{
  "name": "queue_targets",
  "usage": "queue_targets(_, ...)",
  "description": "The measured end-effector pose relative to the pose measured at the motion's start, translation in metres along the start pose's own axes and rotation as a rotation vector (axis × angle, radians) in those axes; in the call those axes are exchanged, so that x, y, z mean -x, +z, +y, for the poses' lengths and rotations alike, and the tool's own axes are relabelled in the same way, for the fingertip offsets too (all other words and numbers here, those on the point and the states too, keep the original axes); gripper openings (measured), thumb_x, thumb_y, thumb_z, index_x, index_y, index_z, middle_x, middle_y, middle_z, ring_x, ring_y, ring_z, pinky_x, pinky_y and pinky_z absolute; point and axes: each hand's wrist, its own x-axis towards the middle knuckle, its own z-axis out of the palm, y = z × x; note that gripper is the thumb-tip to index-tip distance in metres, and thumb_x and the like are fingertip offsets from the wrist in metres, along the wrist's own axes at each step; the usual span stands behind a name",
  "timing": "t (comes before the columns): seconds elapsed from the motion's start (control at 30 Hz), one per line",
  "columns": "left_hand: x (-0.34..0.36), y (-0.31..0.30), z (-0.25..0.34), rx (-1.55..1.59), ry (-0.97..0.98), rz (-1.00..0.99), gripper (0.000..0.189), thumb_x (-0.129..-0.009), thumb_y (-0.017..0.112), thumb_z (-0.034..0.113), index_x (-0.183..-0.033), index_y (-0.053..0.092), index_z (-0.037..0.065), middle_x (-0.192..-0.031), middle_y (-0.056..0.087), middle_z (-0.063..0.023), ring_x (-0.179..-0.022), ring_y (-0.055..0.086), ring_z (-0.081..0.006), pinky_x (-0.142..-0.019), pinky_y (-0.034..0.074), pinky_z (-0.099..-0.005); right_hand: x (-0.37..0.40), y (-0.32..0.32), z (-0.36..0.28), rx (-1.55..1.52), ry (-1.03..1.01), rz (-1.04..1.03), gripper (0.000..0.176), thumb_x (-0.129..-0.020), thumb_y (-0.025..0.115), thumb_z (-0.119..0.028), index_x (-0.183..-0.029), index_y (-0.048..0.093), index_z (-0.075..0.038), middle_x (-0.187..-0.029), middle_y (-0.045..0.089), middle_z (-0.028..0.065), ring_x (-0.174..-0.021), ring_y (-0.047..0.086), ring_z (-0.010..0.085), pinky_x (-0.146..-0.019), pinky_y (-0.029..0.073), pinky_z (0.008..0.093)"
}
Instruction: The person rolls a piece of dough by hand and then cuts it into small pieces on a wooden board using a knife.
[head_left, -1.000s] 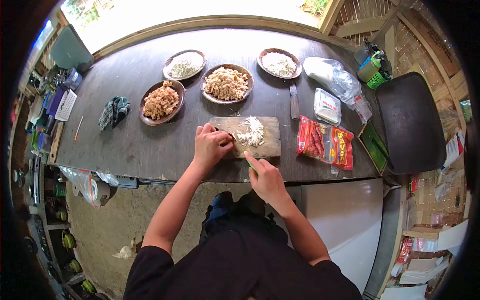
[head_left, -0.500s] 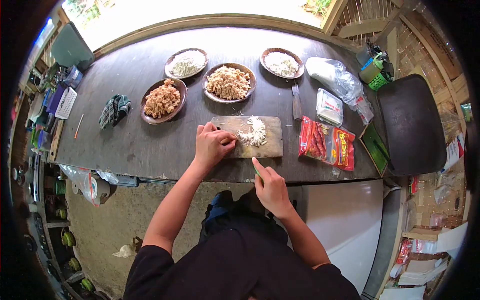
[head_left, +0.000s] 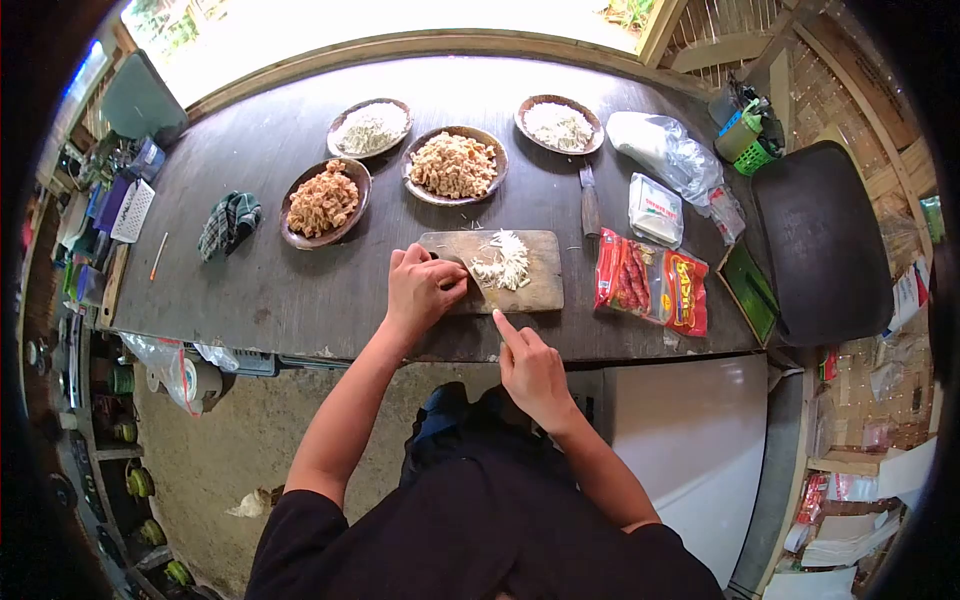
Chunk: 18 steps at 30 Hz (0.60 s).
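Observation:
A wooden cutting board lies near the table's front edge. White chopped shreds are heaped on its middle and right part. My left hand rests on the board's left end, fingers curled and pressed down; whatever they pinch is hidden. At the board's front edge, my right hand is closed around a knife, with the index finger stretched forward. The knife's blade points away from me, beside my left fingertips. My right fingers cover its handle.
Behind the board stand bowls of brown chunks, light-brown pieces and white shreds. To the right are another knife, a red sausage packet, plastic bags and a black tray. A checked cloth lies left.
My right hand has moved slightly left and forward with the knife, and its blade now shows beside my left fingertips. My left hand stays nearly in place. The view has shifted slightly.

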Motion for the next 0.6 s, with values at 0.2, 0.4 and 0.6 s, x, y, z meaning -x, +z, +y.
queue_targets(0.2, 0.0002, -0.0016, -0.001, 0.005, 0.036, -0.012, 0.009, -0.074, 0.082, 0.024, -0.082, 0.081, 0.02, -0.088, 0.078, 0.0079, -0.089, 0.056, -0.0167, -0.085, 0.041, -0.0325, 0.0066, -0.0096, 0.0018, -0.056, -0.007, 0.001, 0.053, -0.095, 0.062, -0.007, -0.147, 0.057, -0.013, -0.084, 0.059, 0.0161, -0.072, 0.065, 0.0394, -0.066, 0.054, 0.0499)
queue_targets(0.4, 0.0023, 0.0033, -0.0082, 0.06, 0.018, -0.024, 0.011, -0.073, 0.082, 0.023, -0.082, 0.081, 0.017, -0.088, 0.079, 0.0052, -0.086, 0.058, -0.0188, -0.084, 0.043, -0.0337, 0.0047, -0.0047, 0.0013, -0.1, 0.005, -0.019, 0.053, -0.094, 0.063, -0.006, -0.146, 0.057, -0.014, -0.084, 0.059, 0.0169, -0.073, 0.063, 0.0404, -0.067, 0.052, 0.051)
queue_targets(0.6, 0.0008, 0.0006, -0.0041, 0.049, -0.002, -0.023, 0.013, -0.072, 0.084, 0.021, -0.084, 0.082, 0.017, -0.087, 0.079, 0.0044, -0.084, 0.059, -0.019, -0.083, 0.045, -0.0343, 0.0011, -0.0029, -0.002, -0.063, 0.015, -0.005, 0.053, -0.094, 0.063, -0.006, -0.146, 0.058, -0.014, -0.084, 0.059, 0.0174, -0.073, 0.064, 0.041, -0.067, 0.052, 0.0519)
